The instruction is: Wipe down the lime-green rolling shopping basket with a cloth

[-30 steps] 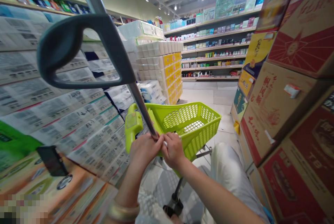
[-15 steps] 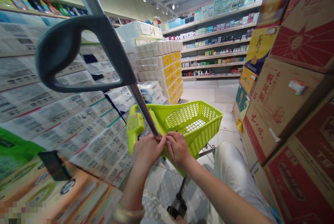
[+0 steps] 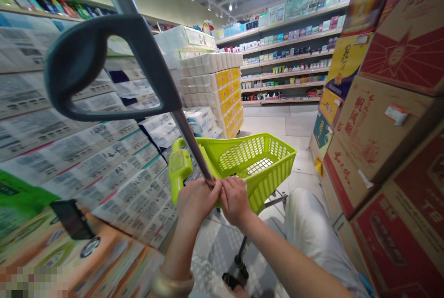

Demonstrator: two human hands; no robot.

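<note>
Head view: metal pole (image 3: 190, 143) runs slantwise, long axis from the hands near centre up to the left; it tilts well off upright. Its loop handle (image 3: 151, 62) projects to the left. Pole: bare, shiny, slim tube. Handle: matte dark grey, probably plastic, a rounded open loop thickened at its left end. The lower stretch of the pole meets the left hand (image 3: 194, 201) at the thumb side; that hand is curled round it, fingers mostly hidden. Right hand (image 3: 236, 201) is folded, touching the left thumb; cannot tell whether it grips the pole too. Handle sits above and left of both hands, well apart from them. Just beyond the hands, a lime-green basket (image 3: 274, 175) with perforated walls points far right. Film-wrapped packs (image 3: 120, 168) are stacked left; printed cartons (image 3: 367, 127) right; stocked shelves (image 3: 284, 75) far.
</note>
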